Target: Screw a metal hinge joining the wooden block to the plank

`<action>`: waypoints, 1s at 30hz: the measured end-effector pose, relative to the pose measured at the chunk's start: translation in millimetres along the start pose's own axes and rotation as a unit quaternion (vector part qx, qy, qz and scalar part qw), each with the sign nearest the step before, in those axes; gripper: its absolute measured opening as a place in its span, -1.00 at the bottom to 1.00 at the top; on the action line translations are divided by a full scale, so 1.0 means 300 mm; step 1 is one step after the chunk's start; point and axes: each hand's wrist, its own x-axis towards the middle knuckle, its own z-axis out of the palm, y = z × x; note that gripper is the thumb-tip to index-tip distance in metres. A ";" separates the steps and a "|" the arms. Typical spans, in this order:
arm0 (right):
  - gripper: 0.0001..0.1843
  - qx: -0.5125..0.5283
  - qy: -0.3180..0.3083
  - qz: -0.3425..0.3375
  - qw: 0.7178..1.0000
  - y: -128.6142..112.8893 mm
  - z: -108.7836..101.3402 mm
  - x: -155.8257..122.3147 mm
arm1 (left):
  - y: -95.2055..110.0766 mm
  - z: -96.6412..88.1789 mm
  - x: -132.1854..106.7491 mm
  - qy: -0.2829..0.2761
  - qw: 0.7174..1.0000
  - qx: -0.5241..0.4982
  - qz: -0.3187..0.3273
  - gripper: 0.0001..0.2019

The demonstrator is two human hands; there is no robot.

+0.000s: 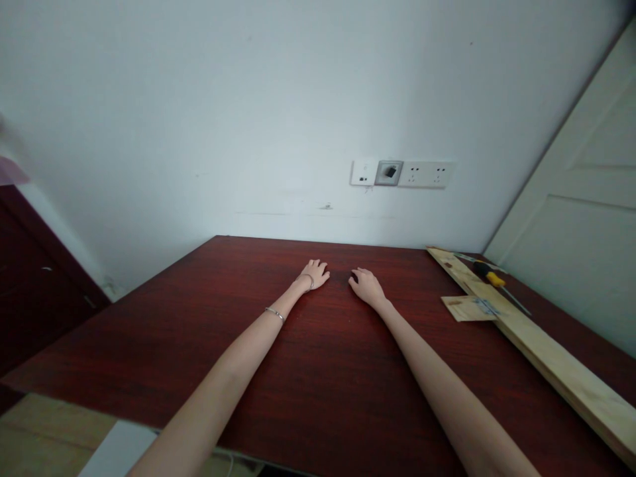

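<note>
Both my arms reach forward over a dark red wooden table (318, 371). My left hand (314, 273) lies palm down on the tabletop with its fingers spread, holding nothing; a thin bracelet circles the wrist and another sits on the forearm. Beside it to the right, a short gap apart, my right hand (366, 286) rests palm down, fingers loosely extended and a little curved, with no object in it. To the right of that hand lies a small flat wooden piece (462, 309) joined by a metal hinge (485, 306) to a long wooden board (546, 351).
A screwdriver (489, 273) with a black and yellow handle lies beyond the board. Wall sockets (422, 174) sit above the table's back edge. A white panelled door (591, 199) stands at the right, and a dark red door or cabinet (40, 285) at the left.
</note>
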 end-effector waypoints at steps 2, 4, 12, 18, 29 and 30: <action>-0.51 0.005 -0.001 -0.007 1.000 0.005 -0.035 -0.003 | -0.002 -0.002 -0.001 0.003 1.000 -0.008 0.000 -0.50; -0.49 0.009 0.003 -0.018 1.000 0.021 -0.097 -0.016 | -0.005 -0.004 0.001 0.009 1.000 -0.019 -0.002 -0.52; -0.46 -0.050 0.021 -0.009 0.998 0.296 -0.486 -0.251 | 0.052 -0.057 0.123 0.078 0.993 -0.084 -0.043 -0.63; -0.33 -0.116 -0.007 0.121 0.986 0.628 -0.588 -0.550 | 0.306 -0.149 0.300 0.049 0.988 -0.147 0.015 -0.70; -0.12 -0.145 -0.079 0.301 0.939 0.736 -0.520 -0.775 | 0.832 -0.087 0.423 -0.056 0.967 -0.189 0.161 -0.75; -0.12 -0.137 -0.086 0.312 0.936 0.739 -0.518 -0.769 | 0.855 -0.079 0.417 -0.061 0.965 -0.190 0.171 -0.75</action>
